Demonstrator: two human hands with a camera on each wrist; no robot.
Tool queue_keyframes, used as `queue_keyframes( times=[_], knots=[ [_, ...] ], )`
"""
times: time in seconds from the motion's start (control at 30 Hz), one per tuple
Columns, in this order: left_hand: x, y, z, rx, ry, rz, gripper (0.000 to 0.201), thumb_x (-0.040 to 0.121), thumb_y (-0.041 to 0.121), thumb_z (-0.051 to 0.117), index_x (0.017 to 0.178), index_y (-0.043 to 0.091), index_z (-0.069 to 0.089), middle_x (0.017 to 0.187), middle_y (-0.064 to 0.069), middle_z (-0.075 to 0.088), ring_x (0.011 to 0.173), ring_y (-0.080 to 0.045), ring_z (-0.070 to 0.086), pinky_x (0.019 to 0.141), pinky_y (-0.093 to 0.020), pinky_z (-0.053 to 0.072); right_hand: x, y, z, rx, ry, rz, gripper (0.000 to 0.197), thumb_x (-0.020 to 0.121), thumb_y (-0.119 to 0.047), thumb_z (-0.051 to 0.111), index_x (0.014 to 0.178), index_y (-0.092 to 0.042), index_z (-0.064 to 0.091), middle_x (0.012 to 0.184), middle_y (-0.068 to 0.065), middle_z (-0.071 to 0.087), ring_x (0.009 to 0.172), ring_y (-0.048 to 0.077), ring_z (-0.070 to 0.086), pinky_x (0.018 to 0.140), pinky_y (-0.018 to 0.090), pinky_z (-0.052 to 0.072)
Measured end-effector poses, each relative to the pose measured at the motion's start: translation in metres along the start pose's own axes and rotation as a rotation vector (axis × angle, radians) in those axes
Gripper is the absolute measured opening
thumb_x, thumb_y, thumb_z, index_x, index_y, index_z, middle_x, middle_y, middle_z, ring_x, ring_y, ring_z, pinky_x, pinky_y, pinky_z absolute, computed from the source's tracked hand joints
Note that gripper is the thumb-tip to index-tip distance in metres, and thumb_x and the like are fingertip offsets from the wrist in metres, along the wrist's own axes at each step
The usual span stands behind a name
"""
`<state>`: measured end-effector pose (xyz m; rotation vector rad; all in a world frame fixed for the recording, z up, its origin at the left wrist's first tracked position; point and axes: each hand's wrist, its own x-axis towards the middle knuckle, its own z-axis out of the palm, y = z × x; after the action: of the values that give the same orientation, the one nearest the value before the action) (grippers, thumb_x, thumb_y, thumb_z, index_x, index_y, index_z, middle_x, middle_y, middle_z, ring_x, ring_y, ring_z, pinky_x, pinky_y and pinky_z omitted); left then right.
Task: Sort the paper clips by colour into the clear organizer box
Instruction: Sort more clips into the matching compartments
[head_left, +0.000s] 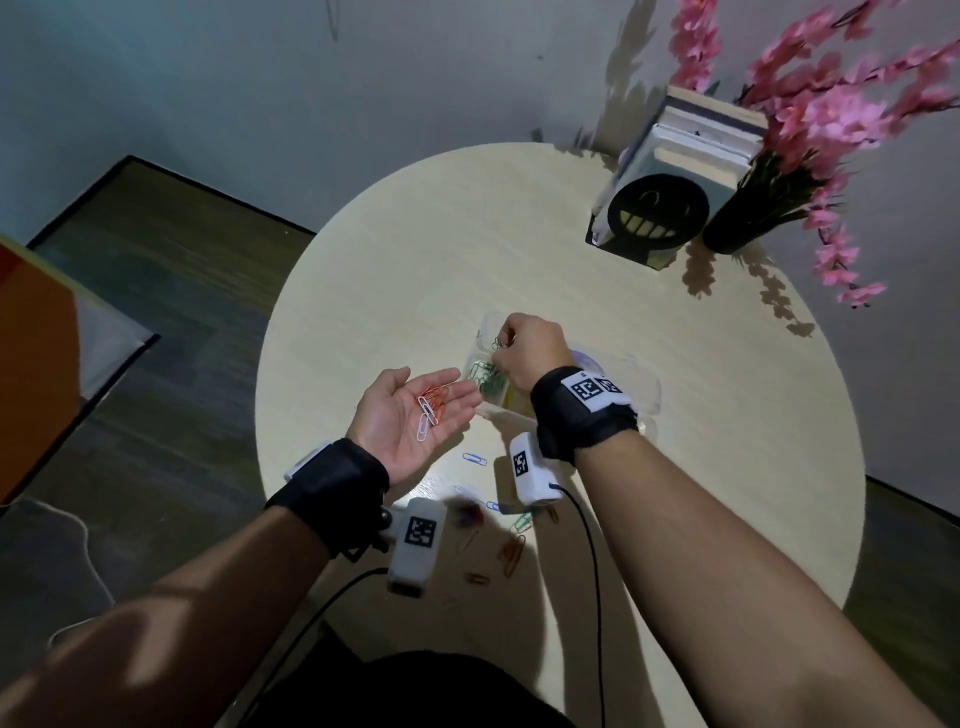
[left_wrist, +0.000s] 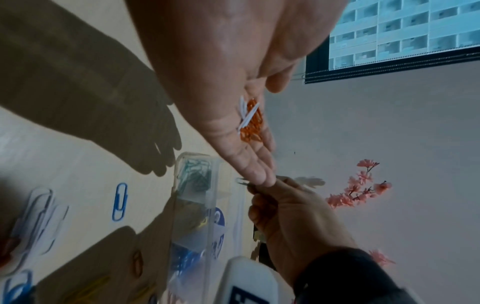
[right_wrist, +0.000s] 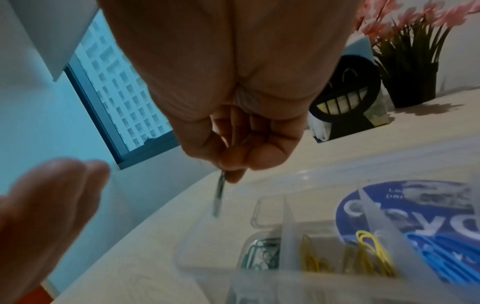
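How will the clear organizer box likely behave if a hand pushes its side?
The organizer box looks like thin clear plastic holding only a few clips, so it is probably light. It sits on a smooth table, so it would likely slide rather than tip, being low and wide.

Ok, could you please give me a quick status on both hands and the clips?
Left hand open, palm up, cradling orange and white clips. Right hand pinching one clip above organizer box. Loose clips on table; nothing blocking.
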<state>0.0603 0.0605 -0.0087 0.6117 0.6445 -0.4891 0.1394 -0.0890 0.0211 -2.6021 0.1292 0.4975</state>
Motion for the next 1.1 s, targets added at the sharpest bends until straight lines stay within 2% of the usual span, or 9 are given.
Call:
queue_keyframes(
  times=[0.1, 0.17, 0.3, 0.43, 0.53, 0.6, 0.7, 0.87, 1.1],
  knots=[
    [0.0, 0.004, -0.002, -0.015, 0.009, 0.015, 0.05, 0.097, 0.031, 0.026, 0.108, -0.005, 0.059, 0.101, -0.025, 0.069, 0.091, -0.036, 0.07, 0.086, -0.043, 0.052, 0.005, 0.003, 0.008, -0.074, -0.051, -0.004, 0.021, 0.085, -0.006, 0.055, 0.099, -0.013, 0.069, 0.11, 0.011, 0.068, 0.106, 0.029, 0.06, 0.086, 0.029, 0.047],
    [0.001, 0.005, -0.001, -0.027, 0.004, 0.014, 0.05, 0.097, 0.032, 0.027, 0.11, -0.005, 0.059, 0.103, -0.025, 0.069, 0.093, -0.036, 0.069, 0.087, -0.043, 0.052, 0.006, 0.008, 0.009, -0.044, -0.051, 0.017, 0.027, 0.084, -0.004, 0.057, 0.105, -0.015, 0.069, 0.112, 0.008, 0.068, 0.107, 0.026, 0.061, 0.088, 0.028, 0.048],
    [0.001, 0.003, 0.008, -0.045, -0.026, 0.004, 0.05, 0.098, 0.032, 0.027, 0.113, -0.004, 0.058, 0.108, -0.025, 0.067, 0.097, -0.037, 0.068, 0.087, -0.042, 0.052, -0.008, 0.012, -0.01, 0.086, 0.039, -0.008, 0.015, 0.082, -0.007, 0.059, 0.09, -0.015, 0.068, 0.09, 0.002, 0.066, 0.083, 0.02, 0.06, 0.076, 0.025, 0.048],
    [-0.002, -0.006, 0.027, -0.064, -0.07, 0.001, 0.049, 0.097, 0.032, 0.028, 0.114, -0.003, 0.057, 0.1, -0.023, 0.068, 0.086, -0.032, 0.07, 0.081, -0.042, 0.056, -0.06, 0.0, -0.033, 0.179, 0.066, -0.156, 0.001, 0.079, -0.018, 0.066, 0.08, -0.018, 0.067, 0.074, -0.003, 0.065, 0.071, 0.014, 0.057, 0.061, 0.021, 0.042],
    [-0.005, -0.015, 0.04, -0.057, -0.102, -0.001, 0.048, 0.096, 0.033, 0.028, 0.114, 0.001, 0.057, 0.091, -0.016, 0.066, 0.077, -0.024, 0.066, 0.074, -0.032, 0.055, -0.095, -0.008, -0.028, 0.118, -0.044, -0.174, 0.017, 0.078, -0.024, 0.068, 0.065, -0.025, 0.057, 0.067, -0.006, 0.06, 0.064, 0.012, 0.054, 0.057, 0.025, 0.039],
    [-0.009, -0.021, 0.048, -0.023, -0.109, 0.005, 0.048, 0.096, 0.034, 0.026, 0.114, 0.003, 0.057, 0.093, -0.015, 0.07, 0.087, -0.025, 0.066, 0.084, -0.033, 0.052, -0.105, -0.009, -0.019, 0.05, -0.043, -0.147, 0.019, 0.078, -0.027, 0.067, 0.065, -0.024, 0.054, 0.073, -0.001, 0.06, 0.067, 0.016, 0.054, 0.055, 0.026, 0.035],
    [-0.016, -0.032, 0.057, -0.001, -0.137, 0.022, 0.05, 0.096, 0.035, 0.024, 0.117, 0.002, 0.057, 0.104, -0.018, 0.07, 0.11, -0.031, 0.057, 0.108, -0.043, 0.036, -0.112, -0.007, -0.015, 0.007, 0.023, -0.105, 0.012, 0.081, -0.028, 0.064, 0.077, -0.019, 0.056, 0.081, 0.001, 0.054, 0.075, 0.02, 0.055, 0.059, 0.026, 0.033],
    [-0.023, -0.044, 0.066, 0.006, -0.168, 0.036, 0.051, 0.096, 0.036, 0.022, 0.115, 0.004, 0.057, 0.104, -0.017, 0.071, 0.111, -0.033, 0.059, 0.108, -0.046, 0.037, -0.123, -0.002, -0.017, -0.003, 0.086, -0.098, 0.027, 0.084, -0.022, 0.058, 0.109, -0.011, 0.059, 0.101, 0.012, 0.062, 0.094, 0.028, 0.061, 0.067, 0.026, 0.038],
    [-0.023, -0.05, 0.069, 0.014, -0.184, 0.039, 0.049, 0.097, 0.036, 0.023, 0.113, 0.005, 0.059, 0.116, -0.019, 0.065, 0.123, -0.035, 0.052, 0.11, -0.046, 0.034, -0.122, -0.002, -0.015, -0.062, 0.123, -0.112, 0.026, 0.087, -0.014, 0.052, 0.112, -0.011, 0.06, 0.107, 0.015, 0.058, 0.098, 0.032, 0.061, 0.073, 0.037, 0.05]
  ],
)
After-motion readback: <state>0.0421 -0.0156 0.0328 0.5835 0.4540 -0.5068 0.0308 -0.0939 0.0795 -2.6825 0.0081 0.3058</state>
